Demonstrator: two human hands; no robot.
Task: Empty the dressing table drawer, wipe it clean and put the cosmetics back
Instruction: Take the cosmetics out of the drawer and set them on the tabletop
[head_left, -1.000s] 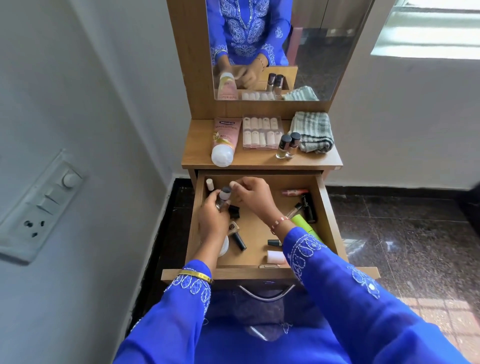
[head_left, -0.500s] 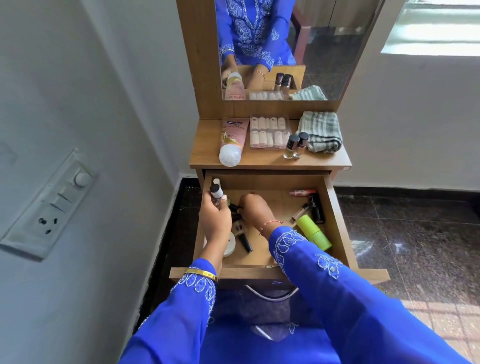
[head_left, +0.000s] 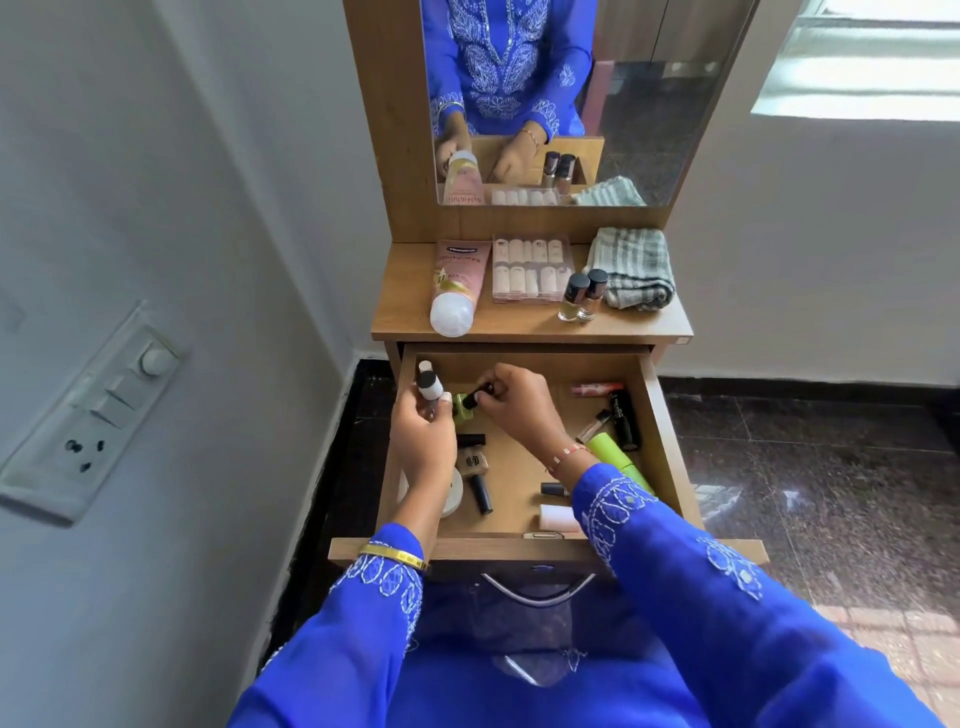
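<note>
Since half a second ago the right hand has slid toward the upper left of the drawer and now pinches the black cap of a small green bottle, which the earlier frame did not show in its grasp. The left hand has kept its place and is still wrapped round a white-capped vial, cap up and leaning a little to the upper left.

Both hands sit close together at frame centre-left, near the drawer's far left corner. The green bottle lies directly between them, touching or just beside the left fingertips. Its long axis runs from lower left, the green body, to upper right, the cap, so the right hand is on the cap end and is the nearer one to lift it.

The counter lies straight above the hands in the frame, beyond the drawer's far edge. It already carries a pink tube, a nail box, two small bottles and a folded cloth. The judgement is that emptying is only partly done: several cosmetics are in the drawer, among them a green tube and a black tube to the right, and a black stick below the left hand. The carry up to the counter looks short and unobstructed.
</note>
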